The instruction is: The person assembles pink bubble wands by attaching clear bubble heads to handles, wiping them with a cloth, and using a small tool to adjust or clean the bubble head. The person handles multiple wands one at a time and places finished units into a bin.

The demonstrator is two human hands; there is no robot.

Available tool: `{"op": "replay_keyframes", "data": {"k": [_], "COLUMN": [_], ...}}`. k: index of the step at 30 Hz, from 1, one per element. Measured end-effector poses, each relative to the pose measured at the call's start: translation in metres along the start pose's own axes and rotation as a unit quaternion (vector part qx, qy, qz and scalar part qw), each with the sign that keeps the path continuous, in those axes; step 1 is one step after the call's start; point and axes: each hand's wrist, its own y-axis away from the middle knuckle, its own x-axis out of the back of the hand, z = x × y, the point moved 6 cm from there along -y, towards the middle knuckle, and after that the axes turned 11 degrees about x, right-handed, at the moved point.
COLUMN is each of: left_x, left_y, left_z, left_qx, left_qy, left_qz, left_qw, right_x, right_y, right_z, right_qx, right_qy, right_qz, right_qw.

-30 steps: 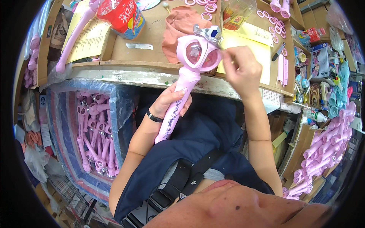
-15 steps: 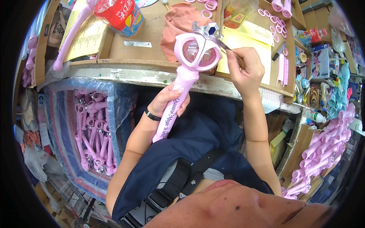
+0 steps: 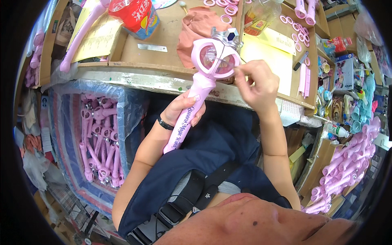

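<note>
Pink plastic toy wand [image 3: 195,98] slants up from left hand [image 3: 183,109] gripping its handle, right hand's fingers [image 3: 245,73] pinched at its round head.

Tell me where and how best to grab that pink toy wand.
Grip the pink toy wand around its long straight handle, from the left side, as the left hand does. The round head is bulky and the right hand works at its edge, so the handle stays free.
</note>
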Motion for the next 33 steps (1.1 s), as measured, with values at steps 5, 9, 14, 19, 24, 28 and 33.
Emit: {"op": "replay_keyframes", "data": {"k": [5,9,14,19,24,28,33], "left_x": [0.002,0.003,0.005,0.007,0.007,0.007,0.006], "left_y": [-0.001,-0.001,0.000,-0.001,-0.001,-0.001,-0.001], "left_z": [-0.003,-0.005,-0.007,-0.008,-0.008,-0.008,-0.008], "left_qx": [0.009,0.008,0.005,0.010,0.009,0.008,0.001], "left_qy": [0.030,0.057,0.070,0.065,0.063,0.069,0.063], "left_qz": [-0.034,-0.056,-0.069,-0.077,-0.087,-0.086,-0.090], "left_qw": [0.999,0.997,0.995,0.995,0.994,0.994,0.994], "right_x": [-0.003,-0.003,0.000,-0.003,0.002,-0.002,0.004], "right_y": [0.000,0.000,-0.001,-0.001,-0.001,-0.003,-0.005], "right_z": [-0.001,-0.001,-0.003,-0.006,-0.002,-0.002,-0.009], "right_qx": [-0.024,-0.034,-0.035,-0.031,-0.077,-0.061,0.000], "right_qy": [0.046,0.042,0.048,0.033,0.070,0.061,0.016], "right_qz": [-0.009,-0.014,-0.010,-0.029,0.004,-0.031,-0.012], "right_qw": [0.999,0.998,0.998,0.999,0.995,0.996,1.000]}}
